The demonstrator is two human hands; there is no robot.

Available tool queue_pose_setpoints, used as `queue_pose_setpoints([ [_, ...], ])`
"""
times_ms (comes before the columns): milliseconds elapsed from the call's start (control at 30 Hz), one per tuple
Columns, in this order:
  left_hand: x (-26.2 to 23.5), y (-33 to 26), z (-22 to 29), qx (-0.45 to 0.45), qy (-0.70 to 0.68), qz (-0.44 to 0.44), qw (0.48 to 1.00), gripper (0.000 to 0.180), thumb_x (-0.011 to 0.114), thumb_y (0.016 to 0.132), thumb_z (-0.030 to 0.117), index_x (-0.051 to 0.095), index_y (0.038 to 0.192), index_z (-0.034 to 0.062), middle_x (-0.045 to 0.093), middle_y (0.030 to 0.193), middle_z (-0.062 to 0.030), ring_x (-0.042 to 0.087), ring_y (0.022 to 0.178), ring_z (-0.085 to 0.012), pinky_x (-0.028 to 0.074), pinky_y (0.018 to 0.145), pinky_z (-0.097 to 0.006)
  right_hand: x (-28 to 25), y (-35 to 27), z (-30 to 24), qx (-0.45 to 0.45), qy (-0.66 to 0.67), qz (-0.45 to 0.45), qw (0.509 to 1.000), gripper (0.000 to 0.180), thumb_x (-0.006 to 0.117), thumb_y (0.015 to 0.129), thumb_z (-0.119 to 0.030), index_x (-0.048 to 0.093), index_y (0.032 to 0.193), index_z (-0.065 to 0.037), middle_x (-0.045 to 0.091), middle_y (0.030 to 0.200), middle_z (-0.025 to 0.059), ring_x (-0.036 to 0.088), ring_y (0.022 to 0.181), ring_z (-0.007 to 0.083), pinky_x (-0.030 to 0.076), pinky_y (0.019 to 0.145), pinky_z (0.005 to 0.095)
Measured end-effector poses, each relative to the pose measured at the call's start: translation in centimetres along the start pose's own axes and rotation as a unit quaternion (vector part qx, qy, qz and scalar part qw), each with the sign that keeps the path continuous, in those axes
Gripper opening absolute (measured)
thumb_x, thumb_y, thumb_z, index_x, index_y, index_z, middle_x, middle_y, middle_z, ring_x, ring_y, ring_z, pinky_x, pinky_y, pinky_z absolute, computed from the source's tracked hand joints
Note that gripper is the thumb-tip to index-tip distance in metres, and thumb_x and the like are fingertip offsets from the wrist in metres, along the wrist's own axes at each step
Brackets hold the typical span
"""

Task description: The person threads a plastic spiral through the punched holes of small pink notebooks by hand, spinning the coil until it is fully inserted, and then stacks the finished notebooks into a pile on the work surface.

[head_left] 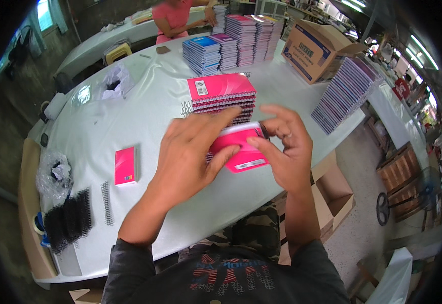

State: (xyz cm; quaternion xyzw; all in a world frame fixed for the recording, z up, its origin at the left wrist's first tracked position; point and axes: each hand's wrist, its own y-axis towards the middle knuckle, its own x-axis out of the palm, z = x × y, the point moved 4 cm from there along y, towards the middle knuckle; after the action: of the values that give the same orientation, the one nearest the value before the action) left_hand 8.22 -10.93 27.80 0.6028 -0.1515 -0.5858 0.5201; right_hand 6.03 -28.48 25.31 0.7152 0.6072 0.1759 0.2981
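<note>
Between my two hands is a small pink notebook (242, 146), tilted above the table. My left hand (180, 144) grips its left side, the thumb pressed on the pink cover. On its right side my right hand (288, 152) has the thumb on the cover and the fingers bent near a dark binding edge, a little blurred. Just beyond stands a stack of pink spiral notebooks (220, 87), with wire coils poking out at its sides. To the left lies a pink pad (125, 166) with no coil visible. Near it are a loose wire coil (107, 203) and a pile of black coils (69, 219).
Tall stacks of notebooks (238, 40) stand at the table's far side. A cardboard box (306, 53) and a leaning notebook stack (343, 91) are at the right. Crumpled plastic (53, 172) lies left. A person in pink (173, 19) handles stacks beyond; an open carton (332, 195) sits below.
</note>
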Motion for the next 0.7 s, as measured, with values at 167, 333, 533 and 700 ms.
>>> queue_pose_setpoints([
  [167,1.4,3.9,-3.5,-0.21,-0.25,0.066,0.943,0.035,0.067,0.081,0.006,0.054,0.113,0.0029,0.065,0.08,-0.0118,0.06,0.067,-0.0133,0.047,0.061,-0.024,-2.4,5.5,1.3,-0.004,-0.142,-0.014,0.99,0.04,0.069,0.077,-0.005,0.056,0.115,-0.006,0.065,0.091,0.0135,0.061,0.078,0.0178,0.047,0.072,0.0277],
  [333,5.5,3.9,-10.4,-0.312,-0.295,0.22,0.876,0.03,0.066,0.082,0.016,0.054,0.104,-0.0003,0.062,0.079,-0.0135,0.06,0.069,-0.0188,0.049,0.062,-0.03,-4.4,9.6,8.3,-0.039,-0.223,0.157,0.961,0.032,0.061,0.086,-0.021,0.059,0.113,-0.005,0.065,0.102,0.0134,0.062,0.091,0.025,0.046,0.081,0.0336],
  [533,6.2,1.2,-9.3,-0.246,0.249,0.156,0.924,0.036,0.061,0.083,0.035,0.062,0.101,0.0033,0.059,0.101,-0.0154,0.055,0.093,-0.0301,0.043,0.084,-0.041,2.0,5.9,13.3,0.037,-0.008,0.148,0.988,0.046,0.048,0.095,-0.036,0.055,0.119,0.003,0.06,0.116,0.0207,0.057,0.108,0.0278,0.04,0.094,0.0319],
  [700,6.3,0.4,-8.7,-0.25,0.067,0.135,0.956,0.025,0.058,0.086,0.024,0.061,0.098,0.0021,0.059,0.099,-0.0133,0.055,0.09,-0.0283,0.044,0.081,-0.038,3.1,5.0,12.2,0.01,-0.026,0.246,0.969,0.042,0.05,0.094,-0.032,0.056,0.12,0.001,0.062,0.112,0.0185,0.058,0.104,0.0241,0.043,0.09,0.031],
])
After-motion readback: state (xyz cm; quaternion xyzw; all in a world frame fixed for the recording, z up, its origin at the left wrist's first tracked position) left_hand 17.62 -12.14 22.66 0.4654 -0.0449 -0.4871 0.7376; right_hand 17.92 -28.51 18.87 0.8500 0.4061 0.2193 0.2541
